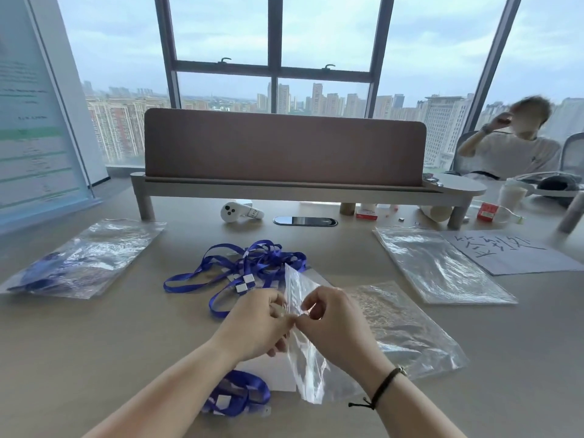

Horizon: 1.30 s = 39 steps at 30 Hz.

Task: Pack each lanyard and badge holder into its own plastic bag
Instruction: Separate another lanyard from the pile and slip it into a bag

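Both grips pinching mouth of clear bag [305, 352], left hand [256, 324] and right hand [335, 324] w/ fingertips together, prob. to part the opening. Folded lanyard [235, 395] on surface [94, 343] below, near for loading. Loose lanyards [240, 267] beyond.

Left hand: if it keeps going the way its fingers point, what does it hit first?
The left hand points right, into the bag it already pinches; just beyond that is the right hand. Depth between them is unclear.
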Tool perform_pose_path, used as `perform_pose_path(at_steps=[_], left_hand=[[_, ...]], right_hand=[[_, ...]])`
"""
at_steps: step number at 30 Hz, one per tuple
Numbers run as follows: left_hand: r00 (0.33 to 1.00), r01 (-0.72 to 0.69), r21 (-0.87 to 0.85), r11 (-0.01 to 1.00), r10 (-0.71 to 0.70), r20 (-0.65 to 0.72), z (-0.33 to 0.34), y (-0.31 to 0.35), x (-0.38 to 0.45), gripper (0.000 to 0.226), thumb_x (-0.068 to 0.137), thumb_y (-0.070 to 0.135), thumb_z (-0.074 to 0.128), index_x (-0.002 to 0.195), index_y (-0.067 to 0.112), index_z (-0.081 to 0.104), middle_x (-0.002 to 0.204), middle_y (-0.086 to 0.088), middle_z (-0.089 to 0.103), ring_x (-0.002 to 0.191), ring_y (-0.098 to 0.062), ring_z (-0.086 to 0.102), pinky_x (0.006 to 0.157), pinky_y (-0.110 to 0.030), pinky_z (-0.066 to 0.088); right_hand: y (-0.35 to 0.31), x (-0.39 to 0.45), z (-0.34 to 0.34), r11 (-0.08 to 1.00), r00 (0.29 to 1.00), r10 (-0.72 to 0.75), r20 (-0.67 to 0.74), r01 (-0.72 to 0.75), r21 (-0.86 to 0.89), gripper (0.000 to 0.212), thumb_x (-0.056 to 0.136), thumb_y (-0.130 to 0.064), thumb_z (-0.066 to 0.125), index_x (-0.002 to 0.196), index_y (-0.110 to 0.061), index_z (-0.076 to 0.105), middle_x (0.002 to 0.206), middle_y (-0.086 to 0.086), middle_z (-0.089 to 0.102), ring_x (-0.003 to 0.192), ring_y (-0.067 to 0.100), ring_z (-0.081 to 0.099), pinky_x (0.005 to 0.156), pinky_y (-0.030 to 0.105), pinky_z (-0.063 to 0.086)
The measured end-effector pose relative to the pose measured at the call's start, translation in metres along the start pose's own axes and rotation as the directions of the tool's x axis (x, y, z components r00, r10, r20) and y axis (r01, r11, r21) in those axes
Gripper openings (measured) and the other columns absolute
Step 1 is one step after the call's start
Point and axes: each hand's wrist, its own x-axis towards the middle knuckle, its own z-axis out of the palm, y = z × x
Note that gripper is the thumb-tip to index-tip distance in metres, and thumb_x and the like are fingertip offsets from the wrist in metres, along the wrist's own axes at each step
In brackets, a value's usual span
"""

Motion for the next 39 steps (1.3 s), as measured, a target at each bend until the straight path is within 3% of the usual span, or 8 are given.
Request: perform_pose_path(at_steps=[6,9,14,20,24,28,35,39], left_hand=[[0.983,-0.079,0.38,0.922,0.135,-0.123,-0.011,-0.022,0.008,0.01,0.087,0.034,0.069,0.084,0.027,0.075,0.07,0.015,0.068,0.069,0.0,0.062,0.074,-0.029,0.057],[0.996,-0.05,0.345,0.937,0.073,-0.053,-0.017,-0.033,0.006,0.012,0.087,0.043,0.07,0.087,0.031,0.075,0.076,0.022,0.068,0.071,0.008,0.06,0.075,-0.021,0.052],[0.984,-0.088,0.299,0.95,0.035,0.175,-0.039,-0.039,-0.018,0.043,0.079,0.066,0.068,0.116,0.044,0.066,0.115,0.032,0.064,0.109,0.014,0.057,0.093,-0.015,0.044],[0.955,-0.175,0.423,0.889,0.05,0.292,-0.082,-0.06,-0.06,0.066,0.061,0.058,0.086,0.122,0.047,0.06,0.126,0.038,0.05,0.12,0.019,0.043,0.099,-0.006,0.035],[0.94,-0.256,0.43,0.866,0.118,0.322,-0.085,-0.073,-0.07,0.048,0.069,0.046,0.085,0.113,0.045,0.068,0.124,0.033,0.049,0.119,0.012,0.046,0.098,-0.01,0.039],[0.941,-0.332,0.432,0.838,0.262,0.214,-0.079,-0.094,-0.073,0.025,0.084,0.037,0.074,0.108,0.045,0.074,0.112,0.027,0.058,0.113,0.006,0.051,0.098,-0.015,0.038],[0.864,-0.49,0.487,0.723,0.475,0.165,-0.067,-0.097,-0.084,0.027,0.097,0.039,0.051,0.105,0.027,0.073,0.099,0.017,0.067,0.093,0.001,0.062,0.084,-0.018,0.048],[0.845,-0.51,0.41,0.756,0.529,0.077,-0.065,-0.097,-0.085,0.014,0.097,0.027,0.059,0.101,0.024,0.072,0.091,0.021,0.065,0.085,0.007,0.06,0.079,-0.009,0.042]], right_hand=[[0.013,-0.005,-0.016,1.0,0.988,0.003,-0.153,-0.004,-0.008,0.01,0.076,-0.02,0.069,0.079,-0.028,0.064,0.063,-0.007,0.063,0.06,0.007,0.057,0.053,0.018,0.042],[0.021,-0.005,-0.018,0.997,0.98,0.031,-0.197,-0.017,0.072,0.011,0.077,-0.02,0.072,0.076,-0.028,0.065,0.062,-0.007,0.063,0.058,0.006,0.056,0.053,0.017,0.041],[0.026,-0.006,0.007,0.994,0.988,0.042,-0.15,-0.026,0.104,0.01,0.078,-0.02,0.072,0.078,-0.028,0.065,0.064,-0.008,0.062,0.056,0.004,0.054,0.052,0.017,0.038],[0.037,-0.007,0.025,0.991,0.99,0.069,-0.126,-0.054,0.122,0.011,0.08,-0.021,0.072,0.076,-0.028,0.065,0.066,-0.009,0.064,0.057,0.002,0.056,0.052,0.017,0.041],[0.038,-0.01,0.028,0.994,0.99,0.048,-0.13,-0.035,0.103,0.011,0.08,-0.021,0.072,0.077,-0.029,0.066,0.067,-0.009,0.066,0.058,0.003,0.058,0.056,0.024,0.046],[0.039,-0.013,0.029,0.995,0.99,0.038,-0.137,-0.026,0.094,0.013,0.081,-0.019,0.073,0.077,-0.029,0.066,0.066,-0.009,0.066,0.059,0.006,0.06,0.058,0.027,0.049],[0.04,-0.014,0.03,0.994,0.985,0.041,-0.165,-0.023,0.109,0.015,0.08,-0.018,0.073,0.072,-0.027,0.064,0.062,-0.008,0.063,0.055,0.004,0.055,0.054,0.024,0.042],[0.041,-0.013,0.03,0.993,0.984,0.041,-0.175,-0.021,0.115,0.015,0.08,-0.016,0.073,0.072,-0.027,0.065,0.061,-0.008,0.063,0.055,0.004,0.055,0.053,0.023,0.041]])
